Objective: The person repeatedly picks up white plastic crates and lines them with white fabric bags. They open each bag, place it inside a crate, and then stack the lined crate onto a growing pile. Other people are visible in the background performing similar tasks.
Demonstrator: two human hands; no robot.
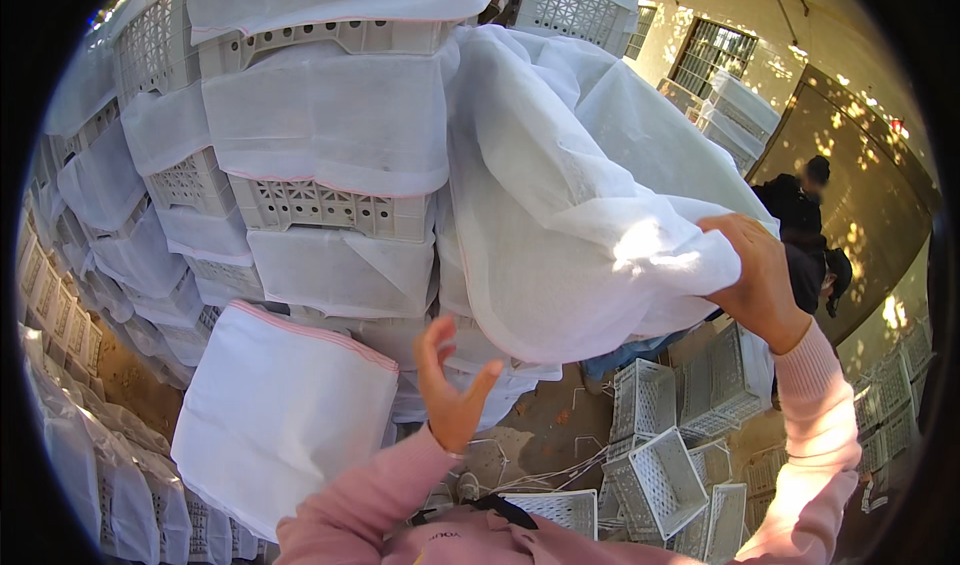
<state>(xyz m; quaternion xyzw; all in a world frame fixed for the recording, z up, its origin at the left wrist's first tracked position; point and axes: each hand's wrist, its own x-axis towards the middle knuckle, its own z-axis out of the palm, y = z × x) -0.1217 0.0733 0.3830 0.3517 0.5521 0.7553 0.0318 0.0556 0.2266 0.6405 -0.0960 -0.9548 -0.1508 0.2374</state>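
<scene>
My right hand grips the gathered edge of a large white fabric cover. The cover hangs in loose folds, spread out to the left and away from that hand, and has a thin pink edge stitch. My left hand is raised below the cover's lower edge with fingers apart and nothing in it. Left of it lies a folded stack of white fabric covers with pink stitched edges. Beyond stand stacked plastic crates, each draped in white fabric, such as the crate in the middle.
Several bare plastic crates lie at the lower right, beside white straps on the ground. People in dark clothes are at the right, before a large brown door. Covered crates stand at the lower left.
</scene>
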